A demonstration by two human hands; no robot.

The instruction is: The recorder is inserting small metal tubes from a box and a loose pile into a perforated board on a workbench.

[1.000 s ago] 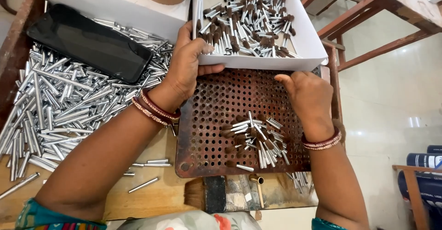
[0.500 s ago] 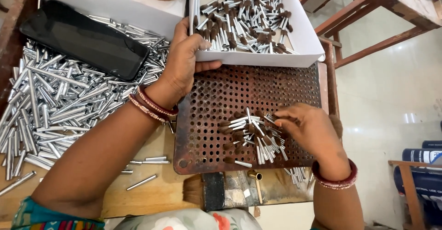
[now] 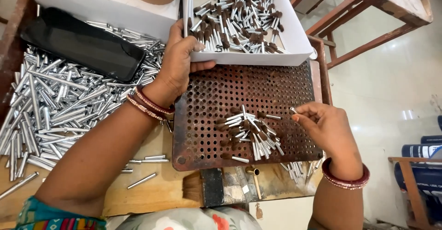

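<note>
The right hand [image 3: 329,128] has its fingers [image 3: 306,112] pinched on one small brush tip [image 3: 293,110], a short silver ferrule, held just above the right part of the perforated plate [image 3: 221,91]. A loose cluster of the same brush tips [image 3: 248,133], silver tubes with dark brown tufts, too tangled to count exactly but roughly two dozen, lies on the plate just left of that hand. The plate is rusty brown, rectangular and full of round holes.

The left hand [image 3: 177,66] sits at the plate's far left corner, fingers curled over the near left edge of a white cardboard box [image 3: 294,38]; its thumb reaches across the plate's top edge. That box touches the far edge of the plate and holds a heap of tufted tips, far too many to count. A second white box [image 3: 92,4] stands left of it.

Left of the plate, a big pile of plain silver tubes [image 3: 55,105] covers the wooden counter [image 3: 156,193], with a black phone [image 3: 83,48] lying on top of the pile. A few stray tubes lie near the plate's near left corner, and a small bunch [image 3: 299,170] pokes out under its near right corner. Each wrist carries red and gold bangles.
</note>
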